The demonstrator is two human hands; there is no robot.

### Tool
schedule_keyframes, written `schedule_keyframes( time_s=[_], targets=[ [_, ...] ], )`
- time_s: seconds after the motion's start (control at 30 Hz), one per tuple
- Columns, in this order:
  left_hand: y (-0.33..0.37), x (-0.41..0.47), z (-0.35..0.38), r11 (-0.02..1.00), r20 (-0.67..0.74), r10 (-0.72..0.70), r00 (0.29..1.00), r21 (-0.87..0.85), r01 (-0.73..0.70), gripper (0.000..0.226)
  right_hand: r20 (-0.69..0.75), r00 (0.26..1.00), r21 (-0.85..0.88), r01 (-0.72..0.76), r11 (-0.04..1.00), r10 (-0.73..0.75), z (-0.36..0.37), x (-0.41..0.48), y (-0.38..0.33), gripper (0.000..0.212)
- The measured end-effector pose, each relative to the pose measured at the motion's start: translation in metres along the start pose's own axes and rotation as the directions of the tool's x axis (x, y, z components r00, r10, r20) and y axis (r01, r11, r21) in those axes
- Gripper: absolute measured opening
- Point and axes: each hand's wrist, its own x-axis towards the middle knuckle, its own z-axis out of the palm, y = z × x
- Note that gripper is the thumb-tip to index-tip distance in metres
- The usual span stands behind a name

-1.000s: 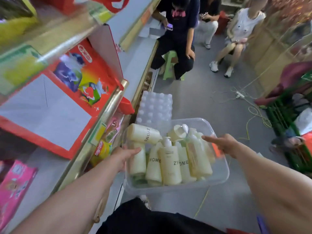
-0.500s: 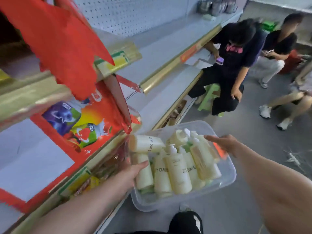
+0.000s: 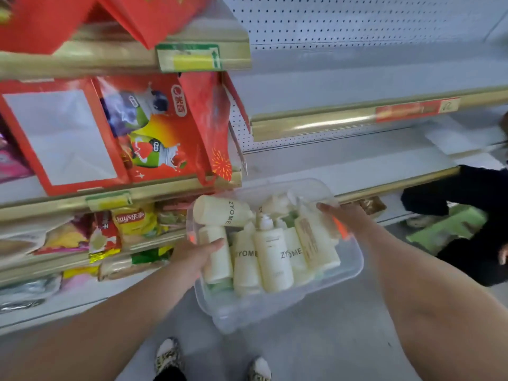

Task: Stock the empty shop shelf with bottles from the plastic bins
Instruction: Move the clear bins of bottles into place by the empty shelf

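**Observation.** Both hands are taken up with one load. The left hand grips the near-left wall of the clear plastic bin, with its thumb lying over the rim against a bottle. The right hand grips the far-right rim, fingers curled over it. Neither hand is free. The bin is held in the air in front of the lower empty grey metal shelf with a gold front rail. Its far end overlaps that rail in the head view, but whether the two touch cannot be told.

**Contents.** The cream-coloured plastic bottles lie on their sides, loosely packed, with one laid crosswise on top of the others. None stands on the shelf yet, so stocking proper has not begun.

**Assessment.** The step in hand is judged to be bringing the bin to the empty bay.
- Keep the bin level, because the crosswise bottle is unrestrained and could roll out over the low rim.
- Rest the base fully on the shelf board, behind the rail, before letting go with either hand. The smooth wall likely gives poor purchase for a one-handed hold.
- Steer clear of the red cardboard gift boxes just left of the bay.
- Steer clear of the seated person in dark clothing at the right end.
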Motion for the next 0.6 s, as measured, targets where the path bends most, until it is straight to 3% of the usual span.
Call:
schedule_keyframes(
  time_s=[0.3, 0.47, 0.6],
  targets=[
    [-0.016, -0.003, 0.01, 0.984, -0.148, 0.019, 0.989, 0.178, 0.008, 0.087, 0.098, 0.995, 0.002, 0.03, 1.0, -0.03, 0.013, 0.031, -0.001, 0.1],
    [-0.024, -0.008, 0.01, 0.962, -0.197, 0.075, 0.978, 0.272, -0.019, 0.091, 0.084, 0.987, -0.209, 0.149, 0.966, -0.134, 0.015, 0.021, -0.001, 0.075],
    [-0.032, -0.023, 0.005, 0.916, -0.203, 0.143, 0.969, 0.397, -0.052, 0.096, -0.001, 0.99, -0.344, 0.134, 0.929, -0.143, 0.02, -0.003, -0.009, 0.077]
  ],
)
